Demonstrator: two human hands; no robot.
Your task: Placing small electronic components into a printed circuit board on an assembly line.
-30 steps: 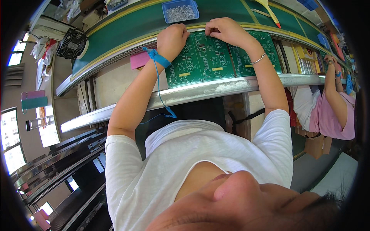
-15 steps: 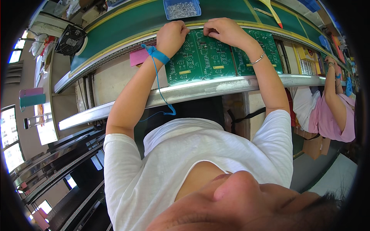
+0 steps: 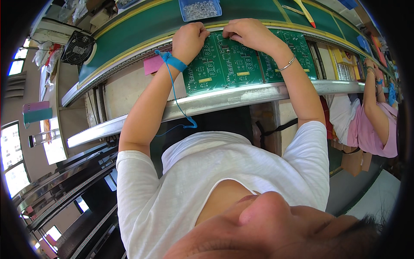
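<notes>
Seen from above through a round fisheye lens with black corners, a person in a white short-sleeved shirt bends over green printed circuit boards [image 3: 222, 71] lying side by side behind a metal rail [image 3: 228, 98]. The left hand [image 3: 188, 42] covers the upper left corner of the boards, and the right forearm hides part of those at the right. The upper edge cuts off a blue bin [image 3: 202, 19] of small clear parts [image 3: 198, 10], as well as a yellow-handled tool [image 3: 305, 14] with a red tip. Both lie on a green surface [image 3: 142, 36] beyond the boards.

The left fingers are curled, thumb and forefinger drawn close together at the boards' far edge; whether they pinch anything cannot be told. The right hand [image 3: 250, 34] arches over the far part of the boards, just beside the left, its fingers bent downward with a small gap near the thumb. Its fingertips are too small to show whether they grip a part or touch the board.

A blue wrist strap [image 3: 176, 64] with a cord circles the left wrist; a thin bangle [image 3: 287, 64] circles the right. At far right, a co-worker in pink [image 3: 378, 129] is partly lost at the dark rim.
</notes>
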